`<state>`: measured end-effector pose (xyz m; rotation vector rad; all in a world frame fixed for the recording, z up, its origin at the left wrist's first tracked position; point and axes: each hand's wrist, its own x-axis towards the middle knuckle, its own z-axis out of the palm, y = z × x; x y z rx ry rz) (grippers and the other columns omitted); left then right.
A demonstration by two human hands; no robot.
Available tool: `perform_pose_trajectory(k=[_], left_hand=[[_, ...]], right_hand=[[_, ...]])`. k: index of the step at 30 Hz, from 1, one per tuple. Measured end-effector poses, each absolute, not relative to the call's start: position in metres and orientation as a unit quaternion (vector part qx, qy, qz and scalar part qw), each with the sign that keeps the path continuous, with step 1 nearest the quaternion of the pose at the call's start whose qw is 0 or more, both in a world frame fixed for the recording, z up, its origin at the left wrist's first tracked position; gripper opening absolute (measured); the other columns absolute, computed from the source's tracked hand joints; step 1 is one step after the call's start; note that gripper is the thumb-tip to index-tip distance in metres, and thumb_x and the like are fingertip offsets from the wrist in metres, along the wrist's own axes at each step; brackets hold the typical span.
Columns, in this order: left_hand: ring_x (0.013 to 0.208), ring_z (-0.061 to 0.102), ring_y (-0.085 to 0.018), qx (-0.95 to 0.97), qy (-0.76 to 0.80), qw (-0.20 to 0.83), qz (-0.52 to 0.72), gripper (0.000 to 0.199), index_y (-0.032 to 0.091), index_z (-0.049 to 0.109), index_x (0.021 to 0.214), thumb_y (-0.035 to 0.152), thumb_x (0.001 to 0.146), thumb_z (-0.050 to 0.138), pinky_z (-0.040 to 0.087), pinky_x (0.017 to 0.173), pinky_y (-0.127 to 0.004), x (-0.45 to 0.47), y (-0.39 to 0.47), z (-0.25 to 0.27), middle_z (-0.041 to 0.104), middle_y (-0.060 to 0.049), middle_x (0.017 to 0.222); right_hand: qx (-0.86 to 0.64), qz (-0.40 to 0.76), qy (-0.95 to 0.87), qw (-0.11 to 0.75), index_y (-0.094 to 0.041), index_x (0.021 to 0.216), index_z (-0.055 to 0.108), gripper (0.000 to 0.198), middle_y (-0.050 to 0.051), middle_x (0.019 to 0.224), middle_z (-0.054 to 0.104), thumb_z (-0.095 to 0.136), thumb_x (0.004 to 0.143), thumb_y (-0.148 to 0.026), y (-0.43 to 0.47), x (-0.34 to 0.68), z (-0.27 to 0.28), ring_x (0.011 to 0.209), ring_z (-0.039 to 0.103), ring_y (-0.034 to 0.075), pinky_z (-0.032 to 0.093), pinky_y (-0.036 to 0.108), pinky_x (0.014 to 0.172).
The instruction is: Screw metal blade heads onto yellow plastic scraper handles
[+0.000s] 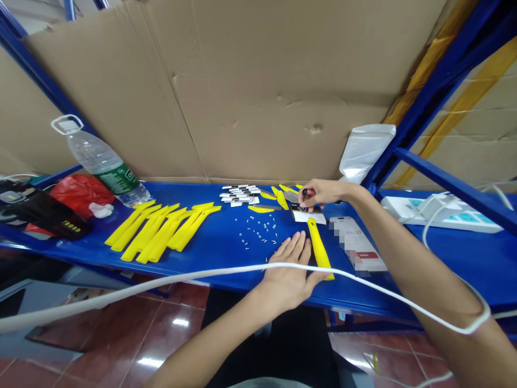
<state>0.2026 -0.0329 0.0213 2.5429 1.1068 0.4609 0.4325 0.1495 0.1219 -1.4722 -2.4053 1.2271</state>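
Yellow handle (pixel 319 245): lies lengthwise on the table, just beside the left hand on its right, its near end by the thumb and its far end at a black-and-white piece (pixel 309 215).
Left hand (pixel 287 283): open, palm down and fingers straight on the table; the thumb reaches the handle's near end, though how firmly it presses I cannot tell.
Right hand (pixel 323 191): beyond the handle's far end, closed around a red-and-black tool (pixel 309 193) above the black-and-white piece.
White cable (pixel 100 299): runs across the view, in front of the left hand and the handle's near end.
Floor (pixel 141 318): reddish glossy tiles below the table's front edge.
Table (pixel 230 258): a long blue surface, shiny in places.
Phone (pixel 359 242): flat to the right of the handle, screen lit, part of it pixelated.
Small metal bits (pixel 264 226): scattered beyond the left hand's fingertips.
Row of yellow handles (pixel 159 241): several, slanted side by side at the left.
Far edge: white packets (pixel 242 194) heaped near loose yellow pieces (pixel 280 196).
Left end: a clear bottle (pixel 117 172) leans behind a red bag (pixel 76 191) and a black device (pixel 48 213).
Right end: a white power strip (pixel 464 220) behind a blue frame bar (pixel 452 188).
Back: a cardboard wall (pixel 258 91), with a white pouch (pixel 367 151) leaning at its right.
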Motion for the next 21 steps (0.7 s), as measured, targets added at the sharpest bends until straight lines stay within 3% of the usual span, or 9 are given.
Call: perform_pose_trajectory(k=[6, 12, 15, 17, 19, 21], left_hand=[[0.173, 0.025, -0.033, 0.904, 0.399, 0.097, 0.119, 0.103, -0.002, 0.041, 0.172, 0.080, 0.111, 0.025, 0.028, 0.142, -0.051, 0.196, -0.036, 0.025, 0.033, -0.023, 0.181], [0.172, 0.028, -0.028, 0.920, 0.360, 0.056, 0.144, 0.095, -0.001, 0.044, 0.170, 0.074, 0.113, 0.032, 0.029, 0.142, -0.043, 0.160, -0.049, 0.056, 0.037, -0.020, 0.180], [0.166, 0.045, -0.029, 0.888, 0.407, 0.048, 0.210, 0.083, 0.012, 0.048, 0.171, 0.072, 0.113, 0.045, 0.041, 0.137, -0.048, 0.098, -0.036, 0.088, 0.047, -0.014, 0.177], [0.154, 0.061, -0.030, 0.824, 0.482, 0.023, 0.295, 0.074, 0.018, 0.057, 0.165, 0.068, 0.110, 0.058, 0.051, 0.129, -0.050, 0.039, -0.009, 0.117, 0.062, -0.012, 0.167], [0.135, 0.073, -0.027, 0.734, 0.547, -0.032, 0.400, 0.060, 0.015, 0.069, 0.148, 0.060, 0.109, 0.065, 0.056, 0.121, -0.046, -0.028, 0.034, 0.153, 0.076, -0.007, 0.147], [0.125, 0.074, -0.021, 0.603, 0.596, -0.129, 0.515, 0.052, -0.001, 0.065, 0.141, 0.044, 0.115, 0.060, 0.058, 0.116, -0.041, -0.098, 0.085, 0.194, 0.078, -0.008, 0.137]], right_hand=[[-0.513, 0.364, -0.777, 0.000, -0.020, 0.088, 0.074, 0.034, 0.009, 0.083, 0.079, 0.083, 0.074, -0.049, 0.155, 0.434, 0.107, 0.083, 0.081, 0.031, 0.052, 0.032, 0.061], [-0.541, 0.295, -0.787, 0.030, -0.020, 0.095, 0.077, 0.026, 0.010, 0.092, 0.082, 0.071, 0.084, -0.043, 0.135, 0.428, 0.115, 0.080, 0.083, 0.030, 0.059, 0.037, 0.082], [-0.569, 0.209, -0.792, 0.074, -0.018, 0.114, 0.079, 0.036, 0.011, 0.086, 0.080, 0.063, 0.094, -0.043, 0.108, 0.430, 0.136, 0.077, 0.078, 0.029, 0.054, 0.039, 0.081], [-0.596, 0.088, -0.785, 0.144, -0.017, 0.117, 0.081, 0.043, 0.012, 0.084, 0.079, 0.061, 0.097, -0.049, 0.081, 0.432, 0.152, 0.072, 0.072, 0.027, 0.050, 0.038, 0.072], [-0.597, 0.067, -0.770, 0.216, -0.020, 0.114, 0.082, 0.041, 0.012, 0.095, 0.083, 0.062, 0.100, -0.053, 0.052, 0.433, 0.164, 0.080, 0.075, 0.026, 0.051, 0.038, 0.075], [-0.587, 0.058, -0.760, 0.275, -0.024, 0.109, 0.084, 0.039, 0.009, 0.102, 0.085, 0.067, 0.097, -0.058, 0.024, 0.435, 0.168, 0.089, 0.079, 0.027, 0.056, 0.037, 0.082]])
